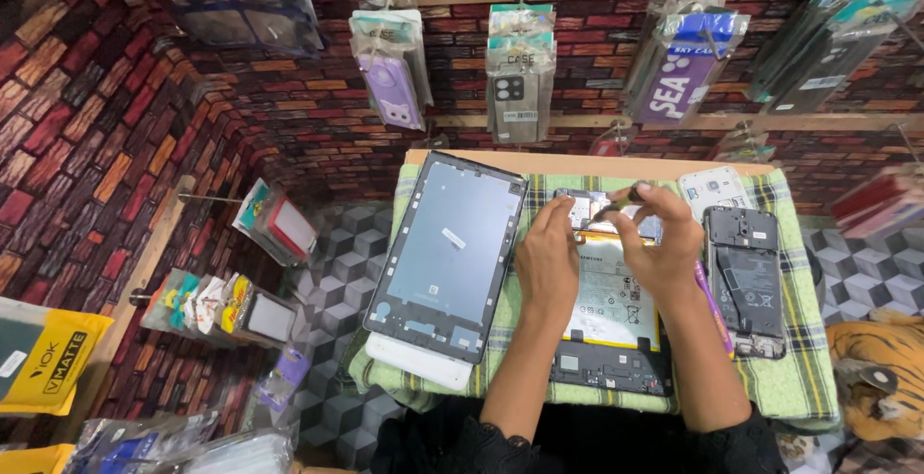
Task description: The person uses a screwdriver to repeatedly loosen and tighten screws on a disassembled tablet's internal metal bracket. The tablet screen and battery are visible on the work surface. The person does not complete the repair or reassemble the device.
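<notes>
Left hand (547,257) is bracing an opened tablet (608,310); right hand (654,233) is pinching a small tool (616,206), needing steady aim next.

Both forearms are bare, the left hand (547,260) and right hand (662,243) ungloved, with black lace-edged sleeves near the elbows.

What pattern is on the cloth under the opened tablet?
A green and white plaid check, on the cloth, seen in the head view.

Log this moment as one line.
left hand: on opened tablet | right hand: pinching small tool | removed back panel: left
</notes>
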`<state>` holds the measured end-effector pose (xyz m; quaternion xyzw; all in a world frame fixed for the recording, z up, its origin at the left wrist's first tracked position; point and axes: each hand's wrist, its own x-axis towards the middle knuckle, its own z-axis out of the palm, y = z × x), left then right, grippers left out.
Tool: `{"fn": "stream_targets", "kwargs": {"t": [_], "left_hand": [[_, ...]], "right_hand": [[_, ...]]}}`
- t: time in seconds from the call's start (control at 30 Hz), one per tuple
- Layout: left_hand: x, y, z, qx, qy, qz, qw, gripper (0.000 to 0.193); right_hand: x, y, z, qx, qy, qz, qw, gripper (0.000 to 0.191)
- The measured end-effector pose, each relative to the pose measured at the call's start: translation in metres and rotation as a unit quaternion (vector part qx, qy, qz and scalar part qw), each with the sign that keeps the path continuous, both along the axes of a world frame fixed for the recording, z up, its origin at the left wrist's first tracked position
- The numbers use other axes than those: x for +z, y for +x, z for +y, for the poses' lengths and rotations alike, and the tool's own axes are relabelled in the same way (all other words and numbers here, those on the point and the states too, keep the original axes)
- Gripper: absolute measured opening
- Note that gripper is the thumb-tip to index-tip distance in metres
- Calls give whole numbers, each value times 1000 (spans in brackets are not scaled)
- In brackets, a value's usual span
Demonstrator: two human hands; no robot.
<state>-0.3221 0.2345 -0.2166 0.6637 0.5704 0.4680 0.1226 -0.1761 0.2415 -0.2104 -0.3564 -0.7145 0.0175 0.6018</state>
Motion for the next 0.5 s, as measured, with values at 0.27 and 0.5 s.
{"fn": "stream_targets", "kwargs": {"t": [0.27,0.5], "left_hand": [[-6,3,-10,-2,-14,3,1000,35],[-5,13,-25,4,-44,15,999,31]], "right_hand": [[-5,0,-7,18,-5,-8,1000,69],[-2,8,-25,31,-16,9,999,66]]}}
